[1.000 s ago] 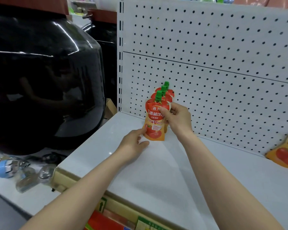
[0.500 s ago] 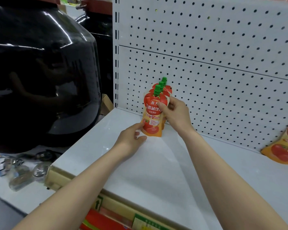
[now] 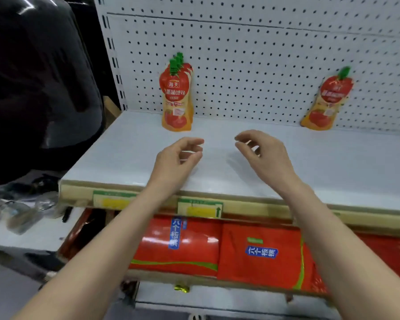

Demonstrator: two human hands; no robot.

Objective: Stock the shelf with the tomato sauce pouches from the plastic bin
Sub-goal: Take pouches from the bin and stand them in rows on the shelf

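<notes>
Got a stack of tomato sauce pouches (image 3: 177, 98) standing upright at the back of the white shelf (image 3: 333, 162), up against the pegboard (image 3: 252, 65). Spotting one more pouch (image 3: 326, 100) leaning on it, well off to the right. Seeing left hand (image 3: 178, 155) and right hand (image 3: 261, 151) over the shelf, fingers loosely curled, holding nothing. Red packages (image 3: 259, 252) down below.

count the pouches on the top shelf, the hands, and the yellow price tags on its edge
pouches: 4 (left row shows 3 caps, right pouch is 1)
hands: 2 (left hand, right hand, both empty)
price tags: 2 in view; the right arm may hide more
total: 8
</notes>
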